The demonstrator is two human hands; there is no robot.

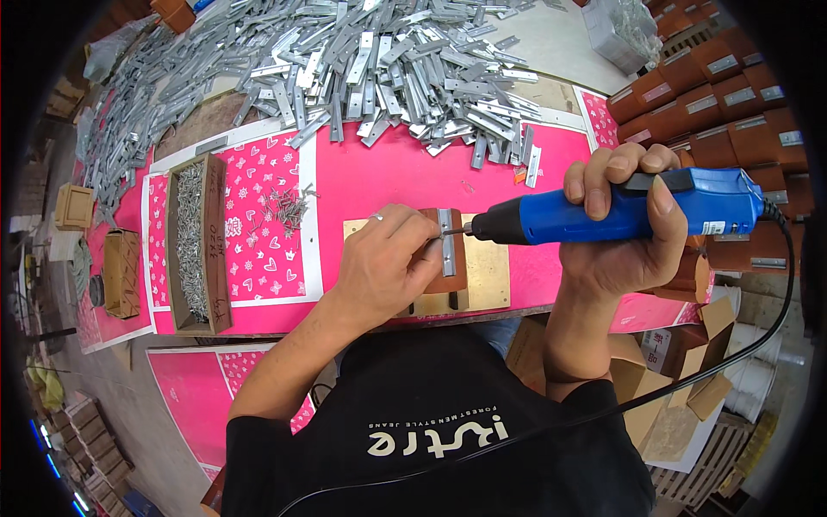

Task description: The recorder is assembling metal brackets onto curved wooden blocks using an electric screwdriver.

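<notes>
My left hand (379, 271) pins the metal strip (447, 241) on the brown block (450, 274), fingers pressed together. Strip's long axis runs away from me. My right hand (616, 215), clamped round the blue electric screwdriver (620, 211), brings its bit in from the right, touching the strip.

Right hand (624, 215) is gripping blue corded electric screwdriver (603, 213), its tip touching grey metal strip (447, 241) on brown wooden block (448, 271); left hand (383, 263) is steadying both.

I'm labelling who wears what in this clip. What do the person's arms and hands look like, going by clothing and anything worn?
Both forearms are bare. The left hand wears a thin, silver-looking ring on one finger. The right hand has no ring or glove that shows. Short black sleeves of a black T-shirt with white lettering cover the upper arms.
</notes>
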